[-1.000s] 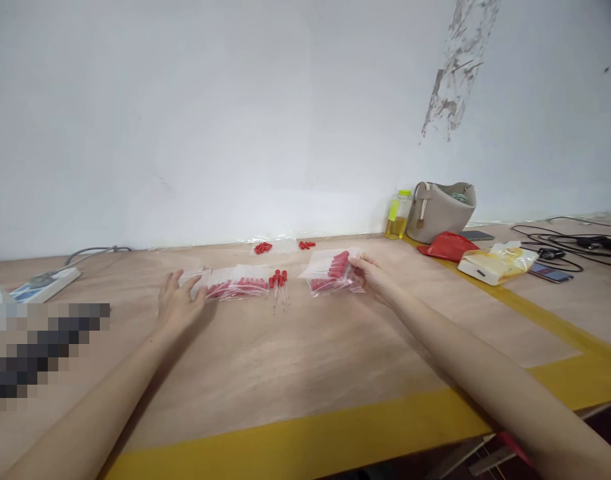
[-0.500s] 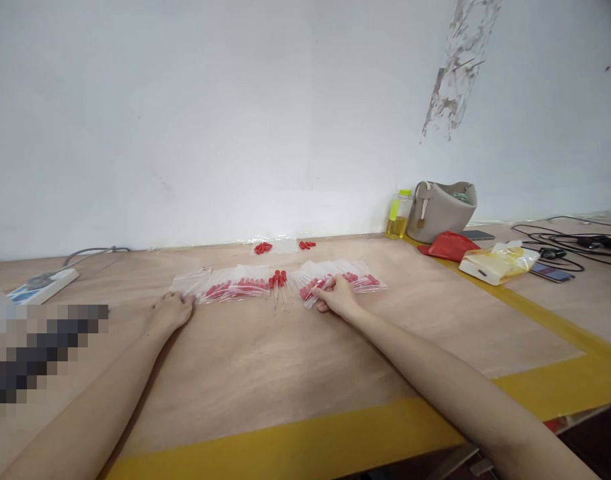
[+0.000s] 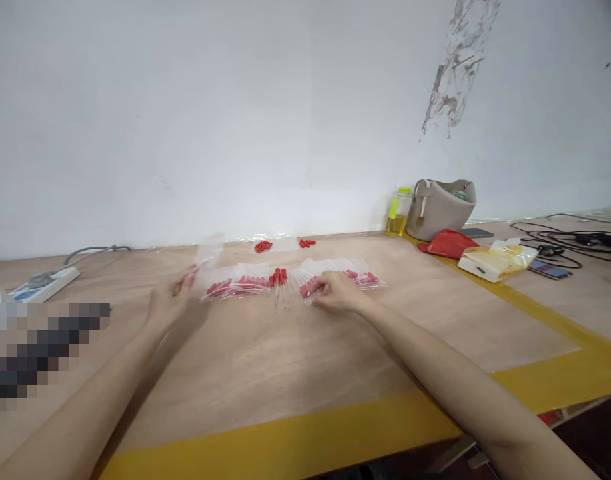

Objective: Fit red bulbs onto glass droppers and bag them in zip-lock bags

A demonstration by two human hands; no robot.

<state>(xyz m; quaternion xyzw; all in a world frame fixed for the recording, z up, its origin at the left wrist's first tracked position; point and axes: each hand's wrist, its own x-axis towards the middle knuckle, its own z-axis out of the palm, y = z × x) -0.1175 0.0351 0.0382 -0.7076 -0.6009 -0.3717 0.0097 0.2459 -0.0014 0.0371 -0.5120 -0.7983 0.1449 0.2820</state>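
Note:
My left hand (image 3: pixel 174 292) is raised off the table at the left, smeared by motion, its fingers closed on a clear plastic bag (image 3: pixel 211 249) that looks empty. My right hand (image 3: pixel 335 291) pinches the near edge of a clear zip bag (image 3: pixel 310 299) in the right-hand row. Red pieces show through the bags of this row (image 3: pixel 362 275). On the left lies a similar overlapping row of bags (image 3: pixel 238 285) with red pieces inside. Between the rows are several thin pointed rods with red tops (image 3: pixel 280 280), too small to name exactly.
Two groups of loose red pieces (image 3: pixel 263 246) (image 3: pixel 307 243) lie near the wall. A power strip (image 3: pixel 48 285) is at the left. Toward the right stand a bottle (image 3: pixel 398 213), a grey bag (image 3: pixel 440 210), a red packet (image 3: pixel 448 245), a tissue pack (image 3: pixel 495 260), a phone (image 3: pixel 550 269) and black cables (image 3: pixel 600 241).
My left hand has lifted from the table with a clear bag from the left end of the row. My right hand has turned slightly, staying at the right-hand bags.

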